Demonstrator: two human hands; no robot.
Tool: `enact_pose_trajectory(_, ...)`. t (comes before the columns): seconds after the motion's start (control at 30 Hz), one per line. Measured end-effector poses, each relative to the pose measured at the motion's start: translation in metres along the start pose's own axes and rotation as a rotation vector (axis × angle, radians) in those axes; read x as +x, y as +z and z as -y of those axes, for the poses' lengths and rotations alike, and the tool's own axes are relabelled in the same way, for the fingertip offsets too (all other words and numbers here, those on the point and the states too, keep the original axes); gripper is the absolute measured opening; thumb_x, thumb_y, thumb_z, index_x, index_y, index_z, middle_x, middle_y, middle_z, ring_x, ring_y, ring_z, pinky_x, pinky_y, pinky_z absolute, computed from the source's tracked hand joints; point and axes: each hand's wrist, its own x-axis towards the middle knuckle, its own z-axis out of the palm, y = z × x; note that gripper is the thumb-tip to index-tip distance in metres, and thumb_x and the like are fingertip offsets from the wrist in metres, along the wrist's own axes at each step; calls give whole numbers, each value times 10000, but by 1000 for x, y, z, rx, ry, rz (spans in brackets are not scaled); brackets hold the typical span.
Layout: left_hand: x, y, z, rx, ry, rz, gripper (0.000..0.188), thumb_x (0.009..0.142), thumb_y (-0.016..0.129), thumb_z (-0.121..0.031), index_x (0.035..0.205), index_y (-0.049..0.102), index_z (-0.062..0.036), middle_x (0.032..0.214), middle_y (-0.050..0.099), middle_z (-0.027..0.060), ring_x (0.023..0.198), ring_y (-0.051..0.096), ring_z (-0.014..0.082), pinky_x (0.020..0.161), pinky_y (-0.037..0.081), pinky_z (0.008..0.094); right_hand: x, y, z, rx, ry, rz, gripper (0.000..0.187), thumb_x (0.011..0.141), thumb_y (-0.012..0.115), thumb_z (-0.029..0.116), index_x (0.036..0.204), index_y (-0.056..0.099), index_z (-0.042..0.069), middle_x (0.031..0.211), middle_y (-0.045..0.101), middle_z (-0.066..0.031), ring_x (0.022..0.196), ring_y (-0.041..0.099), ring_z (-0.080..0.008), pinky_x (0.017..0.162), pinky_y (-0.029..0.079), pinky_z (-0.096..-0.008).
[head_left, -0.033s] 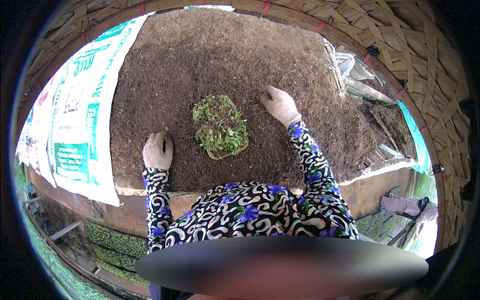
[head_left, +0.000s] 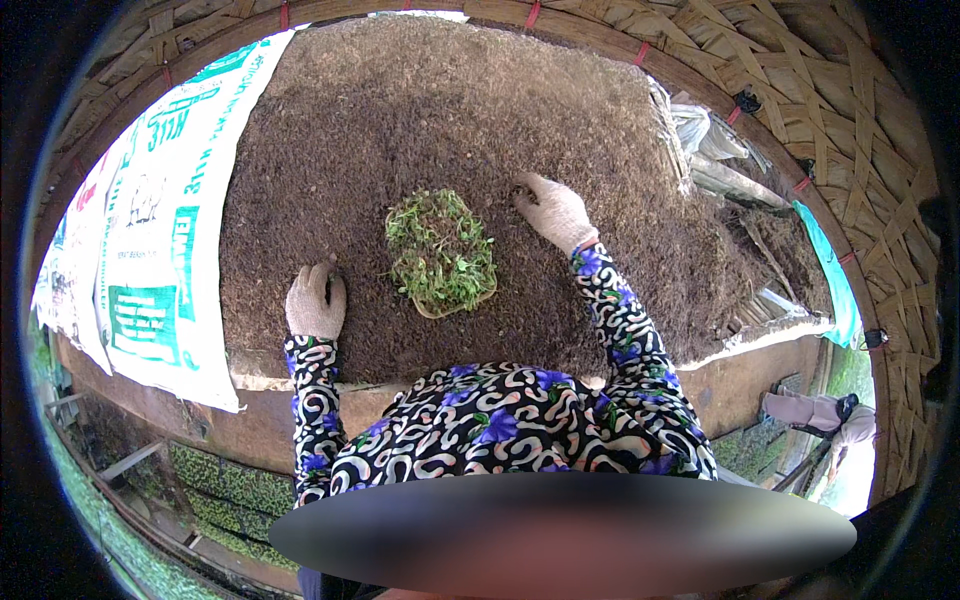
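Observation:
A bed of dark brown soil (head_left: pixel 330 150) spreads out in front of me. On its middle stands a shallow tray (head_left: pixel 432 312), its rim just showing under a heap of small green seedlings (head_left: pixel 445 255). My left hand (head_left: pixel 316 303), in a pale glove, rests at the soil left of the tray, fingers curled and the thumb bent toward them. Right of the tray, my gloved right hand (head_left: pixel 555 212) reaches down with fingertips drawn together at the soil surface. Whatever either hand pinches is hidden or too small to make out.
White and green printed sacking (head_left: pixel 160 240) covers the bed's left end. Plastic sheeting and poles (head_left: pixel 735 180) lie along the right edge. Trays of green seedlings (head_left: pixel 220 490) are beyond the near edge at lower left. Another person (head_left: pixel 830 415) is at the lower right.
My right hand has shifted slightly left and toward the far side, over the soil. The left hand and the seedling tray have stayed in place.

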Motion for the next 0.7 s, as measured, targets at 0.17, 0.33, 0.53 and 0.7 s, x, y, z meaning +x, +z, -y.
enact_pose_trajectory(0.17, 0, -2, -1, -50, 28, -5, 318, 948, 652, -185, 1230, 702, -45, 1056, 661, 212, 974, 677, 430, 826, 556, 518, 8, 3, -2, -6, 42, -61, 278, 959, 690, 297, 1163, 709, 110, 1050, 762, -193, 988, 729, -413, 851, 580, -504)
enact_pose_trajectory(0.33, -1, -2, -1, -35, 17, 9, 356, 946, 658, -178, 1275, 702, -49, 1076, 673, 215, 992, 685, 424, 841, 563, 505, 4, -12, -19, 221, 165, -193, 255, 979, 691, 318, 1121, 712, 107, 985, 750, -211, 952, 731, -413, 808, 570, -480)
enact_pose_trajectory(0.53, -1, -5, -3, -37, 11, 20, 349, 948, 655, -179, 1264, 701, -40, 1088, 683, 219, 1003, 690, 421, 860, 565, 505, -26, -13, -1, -112, 105, 41, 295, 961, 682, 309, 1180, 697, 112, 1014, 749, -214, 981, 732, -418, 830, 586, -517)
enact_pose_trajectory(0.7, 0, -3, -3, -22, 20, -11, 287, 954, 648, -199, 1188, 705, -43, 1069, 676, 206, 998, 683, 421, 860, 559, 514, -24, -39, 45, 213, 55, -103, 260, 964, 703, 251, 1172, 700, 94, 1028, 755, -202, 978, 739, -413, 821, 589, -471)
